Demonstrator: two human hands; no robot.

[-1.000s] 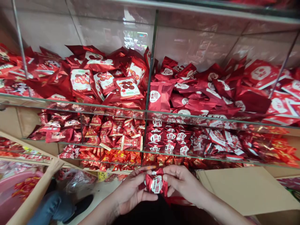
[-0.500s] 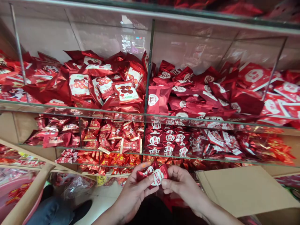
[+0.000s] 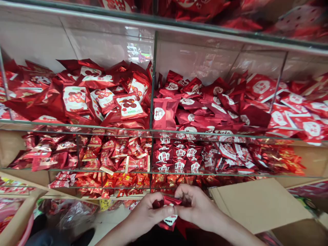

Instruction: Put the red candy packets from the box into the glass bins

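Note:
Low in front of the shelves, my left hand (image 3: pixel 147 213) and my right hand (image 3: pixel 198 208) meet over small red wrapped candy packets. One candy packet (image 3: pixel 170 221) with a white printed patch stands nearly upright between them, both thumbs pressed on its front. My left fingers curl around its left side, where a darker red wrapper partly shows. Bent fingers of my right hand close on its upper right edge. How many packets are in the grip is hidden. Just beyond my hands, similar dark red packets (image 3: pixel 179 153) are stacked in neat rows on a lower shelf.
Glass shelves (image 3: pixel 77 127) with upright dividers (image 3: pixel 153 82) hold heaps of red packets. An open cardboard box flap (image 3: pixel 261 205) sticks out at the right. At lower left are a wooden bar (image 3: pixel 23 218), a pink tub (image 3: pixel 28 229) and a clear plastic bag (image 3: pixel 77 215).
The candy packet has turned from slanting to nearly upright, and my right hand has closed in toward my left thumb. The shelves have shifted left and slightly down in view.

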